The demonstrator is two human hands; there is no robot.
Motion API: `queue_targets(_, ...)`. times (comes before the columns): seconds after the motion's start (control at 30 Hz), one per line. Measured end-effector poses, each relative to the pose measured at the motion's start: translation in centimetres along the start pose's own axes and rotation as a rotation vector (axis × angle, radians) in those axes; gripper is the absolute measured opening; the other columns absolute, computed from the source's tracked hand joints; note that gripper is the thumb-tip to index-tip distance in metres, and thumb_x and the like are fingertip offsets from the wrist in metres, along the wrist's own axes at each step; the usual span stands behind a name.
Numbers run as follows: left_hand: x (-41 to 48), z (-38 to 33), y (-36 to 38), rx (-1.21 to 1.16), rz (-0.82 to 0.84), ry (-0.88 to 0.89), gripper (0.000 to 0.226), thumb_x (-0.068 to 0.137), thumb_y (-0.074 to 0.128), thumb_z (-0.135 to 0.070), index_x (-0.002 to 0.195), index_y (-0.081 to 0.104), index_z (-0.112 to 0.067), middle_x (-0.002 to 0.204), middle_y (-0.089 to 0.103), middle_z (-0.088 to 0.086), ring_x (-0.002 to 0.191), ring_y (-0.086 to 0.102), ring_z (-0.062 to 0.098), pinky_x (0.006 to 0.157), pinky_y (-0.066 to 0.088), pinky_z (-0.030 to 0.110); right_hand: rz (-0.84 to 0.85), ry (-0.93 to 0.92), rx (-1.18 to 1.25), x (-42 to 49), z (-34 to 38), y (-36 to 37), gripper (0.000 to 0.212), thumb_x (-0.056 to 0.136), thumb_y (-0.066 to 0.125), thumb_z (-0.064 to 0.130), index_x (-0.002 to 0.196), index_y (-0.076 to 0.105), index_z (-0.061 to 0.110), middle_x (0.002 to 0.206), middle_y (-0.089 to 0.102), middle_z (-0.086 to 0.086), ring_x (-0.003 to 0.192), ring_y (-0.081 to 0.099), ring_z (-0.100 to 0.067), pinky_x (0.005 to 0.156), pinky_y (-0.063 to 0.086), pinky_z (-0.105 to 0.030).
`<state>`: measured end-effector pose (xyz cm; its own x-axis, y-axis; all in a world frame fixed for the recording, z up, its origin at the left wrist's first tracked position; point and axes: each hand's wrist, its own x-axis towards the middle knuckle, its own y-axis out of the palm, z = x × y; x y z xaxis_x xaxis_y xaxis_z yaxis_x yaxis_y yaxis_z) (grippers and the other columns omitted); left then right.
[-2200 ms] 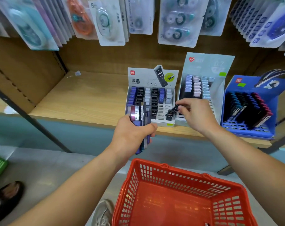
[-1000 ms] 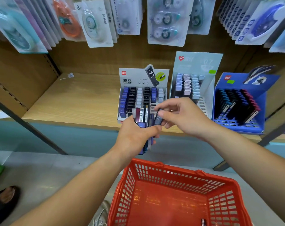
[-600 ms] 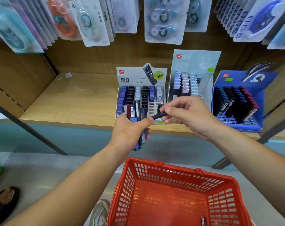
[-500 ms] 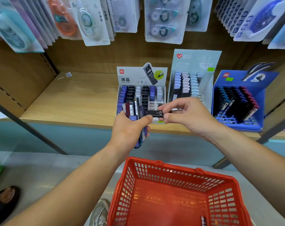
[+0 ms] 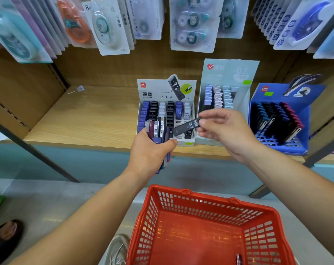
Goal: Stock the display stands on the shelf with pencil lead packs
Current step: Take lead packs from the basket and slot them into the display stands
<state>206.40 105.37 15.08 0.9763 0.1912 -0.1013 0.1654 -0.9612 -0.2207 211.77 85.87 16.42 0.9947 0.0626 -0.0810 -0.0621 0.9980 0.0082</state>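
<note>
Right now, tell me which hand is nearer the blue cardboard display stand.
Right. The right hand hovers just left of the blue cardboard display stand; the left hand is farther left.

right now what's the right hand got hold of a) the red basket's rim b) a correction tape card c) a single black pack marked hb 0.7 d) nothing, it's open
c: the right hand pinches one black pack printed HB 0.7 by its end, near the grey display stand, while the left hand grips the bundle of packs.
</note>
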Motion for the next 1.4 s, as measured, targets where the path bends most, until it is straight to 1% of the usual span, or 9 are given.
queue_targets(0.13, 0.9, 0.0, -1.5, 0.103, -0.012, 0.002, 0.013, 0.087, 0.075, -0.016, 0.092, 0.067, -0.007, 0.061, 0.068, 0.010, 0.048, 0.058, 0.015, 0.045, 0.047, 0.027, -0.170, -0.194, -0.353, 2.6, 0.7, -1.0, 0.017, 0.092, 0.067, 0.001, 0.098, 0.073, 0.016, 0.083, 0.075, -0.004, 0.076, 0.075, -0.015, 0.074, 0.061, -0.028)
queue_targets(0.27, 1.1, 0.3, -2.5, 0.110, 0.000, 0.000, 0.011, 0.088, 0.073, -0.015, 0.081, 0.066, -0.012, 0.064, 0.068, 0.018, 0.050, 0.058, 0.020, 0.053, 0.050, 0.035, -0.124, -0.363, -0.775, 4.6, -0.6, -0.1, 0.017, 0.092, 0.068, 0.008, 0.102, 0.076, 0.019, 0.086, 0.071, 0.007, 0.076, 0.068, -0.006, 0.078, 0.050, -0.012)
queue_targets(0.47, 1.1, 0.4, -2.6, 0.122, 0.044, 0.030, 0.015, 0.087, 0.072, -0.011, 0.076, 0.061, -0.007, 0.057, 0.064, 0.014, 0.048, 0.055, 0.019, 0.052, 0.052, 0.039, -0.075, -0.414, -0.989, 6.4, -2.5, 0.5, 0.020, 0.095, 0.064, 0.010, 0.109, 0.077, 0.017, 0.099, 0.076, 0.000, 0.093, 0.069, -0.018, 0.088, 0.047, -0.023)
queue_targets(0.6, 1.0, 0.4, -2.8, 0.117, 0.054, 0.037, 0.014, 0.086, 0.072, -0.011, 0.081, 0.060, -0.008, 0.058, 0.064, 0.013, 0.049, 0.055, 0.021, 0.052, 0.053, 0.049, -0.056, -0.392, -0.995, 6.5, -2.6, 0.5, 0.021, 0.096, 0.063, 0.009, 0.109, 0.076, 0.018, 0.096, 0.076, -0.001, 0.094, 0.070, -0.020, 0.093, 0.053, -0.031)
queue_targets(0.83, 0.9, 0.6, -2.9, 0.119, 0.051, 0.047, 0.013, 0.086, 0.073, -0.012, 0.082, 0.061, -0.011, 0.064, 0.067, 0.018, 0.049, 0.057, 0.019, 0.059, 0.057, 0.048, 0.029, -0.462, -1.130, 6.4, -2.2, 0.1, 0.022, 0.095, 0.061, 0.006, 0.110, 0.076, 0.013, 0.106, 0.074, -0.007, 0.100, 0.067, -0.028, 0.093, 0.050, -0.035)
queue_targets(1.0, 0.8, 0.6, -2.7, 0.095, 0.070, 0.035, 0.013, 0.086, 0.075, -0.014, 0.084, 0.063, -0.012, 0.063, 0.066, 0.018, 0.051, 0.057, 0.022, 0.058, 0.057, 0.051, 0.094, -0.444, -1.111, 6.5, -1.6, 1.0, 0.028, 0.098, 0.053, 0.007, 0.116, 0.075, 0.011, 0.119, 0.072, -0.008, 0.112, 0.064, -0.026, 0.096, 0.039, -0.023)
queue_targets(1.1, 0.8, 0.6, -2.5, 0.079, 0.084, 0.028, 0.016, 0.086, 0.077, -0.012, 0.084, 0.061, -0.016, 0.060, 0.065, 0.013, 0.051, 0.058, 0.021, 0.059, 0.058, 0.047, 0.176, -0.384, -1.103, 6.3, -1.7, 1.2, 0.031, 0.097, 0.051, 0.014, 0.119, 0.074, 0.012, 0.118, 0.072, -0.009, 0.110, 0.064, -0.026, 0.089, 0.042, -0.023)
queue_targets(1.2, 0.9, 0.6, -2.3, 0.068, 0.095, 0.030, 0.017, 0.085, 0.078, -0.012, 0.087, 0.062, -0.018, 0.060, 0.066, 0.010, 0.052, 0.060, 0.019, 0.061, 0.059, 0.041, 0.249, -0.325, -1.143, 6.0, -2.3, 1.2, 0.039, 0.098, 0.053, 0.023, 0.134, 0.063, 0.013, 0.128, 0.067, -0.007, 0.115, 0.061, -0.023, 0.090, 0.036, -0.020)
queue_targets(1.4, 0.8, 0.2, -1.4, -0.009, 0.210, 0.008, 0.024, 0.086, 0.077, -0.009, 0.102, 0.059, -0.008, 0.064, 0.065, 0.012, 0.051, 0.057, 0.020, 0.057, 0.056, 0.035, 0.127, -0.394, -0.967, 4.2, -0.8, 0.7, 0.030, 0.097, 0.059, 0.023, 0.126, 0.068, 0.019, 0.105, 0.067, 0.005, 0.094, 0.063, -0.011, 0.086, 0.045, -0.025)
